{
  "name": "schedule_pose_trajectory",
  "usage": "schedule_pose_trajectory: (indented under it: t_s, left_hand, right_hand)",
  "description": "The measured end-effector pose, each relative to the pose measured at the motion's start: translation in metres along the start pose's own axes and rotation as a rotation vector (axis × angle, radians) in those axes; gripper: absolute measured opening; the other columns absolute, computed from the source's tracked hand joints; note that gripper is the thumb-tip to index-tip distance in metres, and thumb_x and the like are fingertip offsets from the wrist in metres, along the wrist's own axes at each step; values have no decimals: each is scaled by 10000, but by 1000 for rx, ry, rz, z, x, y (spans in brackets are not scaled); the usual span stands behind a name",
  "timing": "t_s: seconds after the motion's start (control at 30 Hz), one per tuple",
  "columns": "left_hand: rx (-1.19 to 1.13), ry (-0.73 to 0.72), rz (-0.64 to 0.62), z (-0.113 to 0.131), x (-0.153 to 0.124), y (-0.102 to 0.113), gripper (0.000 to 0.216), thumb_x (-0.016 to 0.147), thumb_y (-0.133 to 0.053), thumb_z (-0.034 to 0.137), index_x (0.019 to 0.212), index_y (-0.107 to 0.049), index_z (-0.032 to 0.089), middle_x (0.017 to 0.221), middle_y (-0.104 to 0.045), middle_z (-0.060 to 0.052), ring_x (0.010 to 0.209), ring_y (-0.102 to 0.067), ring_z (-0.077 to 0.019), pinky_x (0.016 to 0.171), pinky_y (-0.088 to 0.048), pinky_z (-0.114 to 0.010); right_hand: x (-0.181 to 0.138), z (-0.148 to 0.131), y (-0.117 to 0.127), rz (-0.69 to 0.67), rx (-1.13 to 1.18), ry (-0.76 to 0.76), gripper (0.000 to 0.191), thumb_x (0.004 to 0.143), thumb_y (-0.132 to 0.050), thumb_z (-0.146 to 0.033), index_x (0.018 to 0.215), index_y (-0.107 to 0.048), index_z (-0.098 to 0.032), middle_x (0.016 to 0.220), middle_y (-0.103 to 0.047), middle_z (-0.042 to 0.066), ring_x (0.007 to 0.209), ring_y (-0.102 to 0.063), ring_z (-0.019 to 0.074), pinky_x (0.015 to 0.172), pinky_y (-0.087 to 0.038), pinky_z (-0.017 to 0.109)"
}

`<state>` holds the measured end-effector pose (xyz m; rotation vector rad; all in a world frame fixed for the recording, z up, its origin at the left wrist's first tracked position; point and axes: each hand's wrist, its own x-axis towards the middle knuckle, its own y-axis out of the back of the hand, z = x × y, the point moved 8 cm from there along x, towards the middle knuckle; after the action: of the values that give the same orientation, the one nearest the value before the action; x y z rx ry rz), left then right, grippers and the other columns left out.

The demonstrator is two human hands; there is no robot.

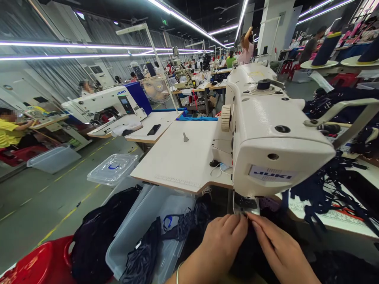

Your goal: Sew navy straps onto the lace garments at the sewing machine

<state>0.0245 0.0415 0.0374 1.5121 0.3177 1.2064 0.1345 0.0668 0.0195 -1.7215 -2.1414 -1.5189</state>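
Note:
A white JUKI sewing machine (266, 138) stands in front of me, its head turned toward me. Both my hands meet under it, by the metal plate (255, 206) at the needle area. My left hand (220, 242) has its fingers curled, the fingertips close to the presser foot. Across from it, my right hand (276, 240) is closed with thumb and forefinger pinched together. Dark cloth (248, 246) shows between the hands and seems held at the fingertips; its edge is hidden under the fingers and in shadow.
A clear plastic box (118, 252) with navy straps (145, 252) sits left of my knees, beside dark cloth (94, 232) and a red stool (32, 260). A small grey metal tool (185, 137) lies on the machine table (168, 157). More navy strips (319, 201) hang at right. Co-workers sit farther off.

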Motion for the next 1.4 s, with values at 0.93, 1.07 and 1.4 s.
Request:
schedule_pose_trajectory:
  t_s: [0.93,1.07,1.4]
  left_hand:
    - [-234,168,-251,-8,-2,-18,95,918,-587,257,843,-616,205,726,-656,29,631,-619,-134,566,-449,-218]
    - [-238,226,-295,-23,-9,-27,51,909,-602,235,888,-645,219,802,-679,18,740,-643,-159,716,-513,-269]
    - [-766,424,-348,-21,-30,-66,164,894,-626,249,1040,-666,185,929,-711,-16,799,-666,-136,704,-514,-202]
  right_hand:
    - [-22,9,-2,-268,12,49,239,954,-469,-185,1112,-623,-277,983,-664,42,851,-652,188,751,-562,291]
    - [-27,24,0,-238,99,-24,230,933,-533,-182,1096,-668,-271,959,-690,27,837,-657,175,750,-560,271]
    - [-59,72,-34,-130,693,-729,258,814,-677,-474,868,-788,-248,847,-705,39,748,-667,192,651,-569,253]
